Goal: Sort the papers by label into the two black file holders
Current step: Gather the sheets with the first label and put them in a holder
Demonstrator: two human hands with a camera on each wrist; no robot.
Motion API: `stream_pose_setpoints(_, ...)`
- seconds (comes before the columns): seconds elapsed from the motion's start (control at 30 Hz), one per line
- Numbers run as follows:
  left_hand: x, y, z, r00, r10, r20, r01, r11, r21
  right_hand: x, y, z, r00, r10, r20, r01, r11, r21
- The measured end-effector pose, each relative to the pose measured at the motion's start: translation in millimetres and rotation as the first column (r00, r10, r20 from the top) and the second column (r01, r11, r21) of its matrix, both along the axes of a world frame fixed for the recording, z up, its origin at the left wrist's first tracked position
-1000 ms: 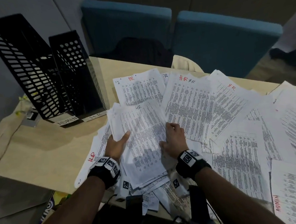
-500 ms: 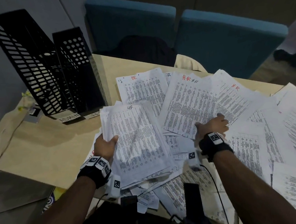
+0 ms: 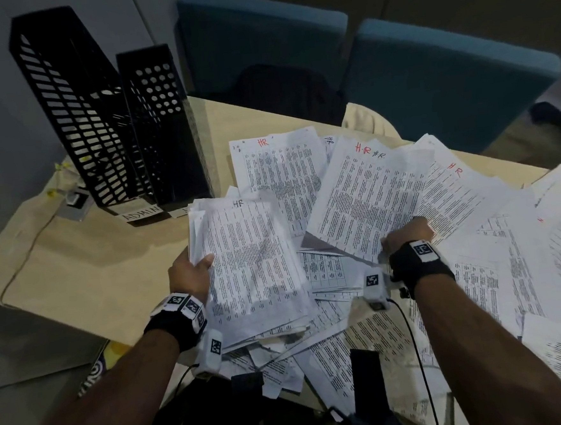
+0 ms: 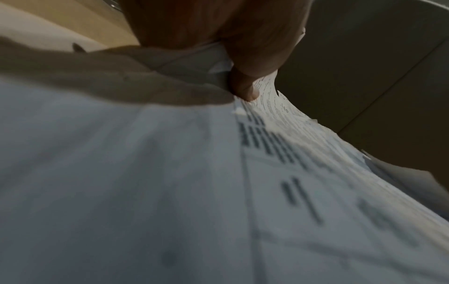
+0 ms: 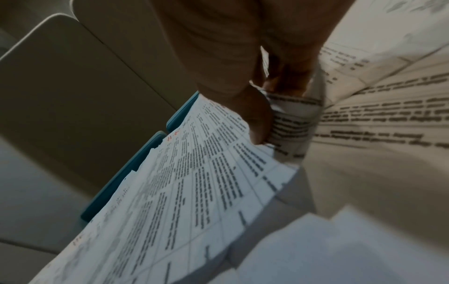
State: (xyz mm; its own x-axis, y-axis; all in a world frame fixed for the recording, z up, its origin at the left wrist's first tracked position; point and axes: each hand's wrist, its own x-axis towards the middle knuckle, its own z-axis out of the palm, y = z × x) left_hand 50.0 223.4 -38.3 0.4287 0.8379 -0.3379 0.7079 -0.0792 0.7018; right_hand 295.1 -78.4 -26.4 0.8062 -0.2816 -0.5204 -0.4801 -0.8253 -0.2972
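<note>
1. Two black file holders stand upright side by side at the far left of the table (image 3: 88, 279): the slotted holder (image 3: 65, 104) on the left carries a white tag reading ADMIN (image 3: 141, 213), and the round-holed holder (image 3: 163, 121) touches it on the right, its own tag mostly hidden behind paper
2. What lies inside either holder cannot be told; only dark mesh and a few pale glints show through the slots
3. The left hand (image 3: 190, 275) grips a thick stack of papers (image 3: 249, 264) by its left edge, thumb on top and fingers beneath; the top sheet is marked HR in black, and the stack's far corner sits just in front of the holders' tags
4. In the left wrist view the thumb (image 4: 245, 88) presses down on the stack's edge, clamped on it
5. The right hand (image 3: 407, 236) pinches the near edge of a sheet marked H.R in red (image 3: 370, 192), lifting that edge off the pile; the right wrist view shows thumb (image 5: 255, 119) and fingers closed on it
6. Loose papers (image 3: 496, 280) overlap across the right half of the table, several labelled HR in red, some hanging over the near edge
7. Bare tabletop lies left of the held stack, in front of the holders, up to the left edge
8. Two blue chairs (image 3: 445, 78) stand beyond the far edge
</note>
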Motion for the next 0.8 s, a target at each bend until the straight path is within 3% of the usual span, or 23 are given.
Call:
stream_pose_setpoints(0.1,-2.8,3.9,0.1,1.0,-0.026,-0.013,0.026,1.0,-0.008,-0.2,7.7,2.8,0.996,0.044,0.076,-0.05,0.996,0.08)
stream_pose_setpoints(0.23,-2.2,5.8,2.2,0.999,-0.033,-0.013,0.032,0.999,-0.039,-4.8,28.9,11.6,0.966,0.198,0.166,-0.224,0.962,0.155)
stream_pose_setpoints(0.4,-4.4,7.7,-1.2,1.0,-0.024,0.008,0.025,0.997,-0.068,-2.2,54.4,11.1,0.932,0.332,0.148,-0.356,0.917,0.179)
stream_pose_setpoints(0.57,-6.7,9.9,-4.7,1.0,0.012,0.022,-0.011,0.996,-0.089,12.8,74.0,9.5,0.944,0.285,0.165,-0.318,0.918,0.235)
stream_pose_setpoints(0.67,-7.8,11.0,-6.5,0.997,0.06,0.045,-0.055,0.991,-0.119,18.6,80.0,5.0,0.943,0.297,0.15,-0.322,0.927,0.191)
stream_pose_setpoints(0.8,-7.8,12.3,-6.7,0.996,0.072,0.046,-0.066,0.99,-0.126,11.8,85.3,-0.4,0.885,0.433,0.17,-0.451,0.888,0.089)
